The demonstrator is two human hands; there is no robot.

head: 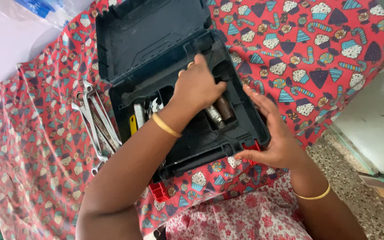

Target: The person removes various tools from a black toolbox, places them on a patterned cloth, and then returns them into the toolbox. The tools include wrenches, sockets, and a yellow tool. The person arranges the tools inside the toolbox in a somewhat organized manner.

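- Now our left hand (198,86) is in the toolbox (241,129), fingers curled on a brown cylinder (224,109).
- Right hand (274,133) open, steadying the toolbox edge; the loose cylinder could slip.

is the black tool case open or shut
Open. The black tool case has its lid swung back flat on the red cloth, and the left hand reaches into its tray.

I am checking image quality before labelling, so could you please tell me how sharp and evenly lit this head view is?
Head view: soft, even daylight, no harsh glare; the left hand inside the black tool case is slightly motion-blurred; the right hand and wrenches read clearly; the case interior is dark, hiding detail.
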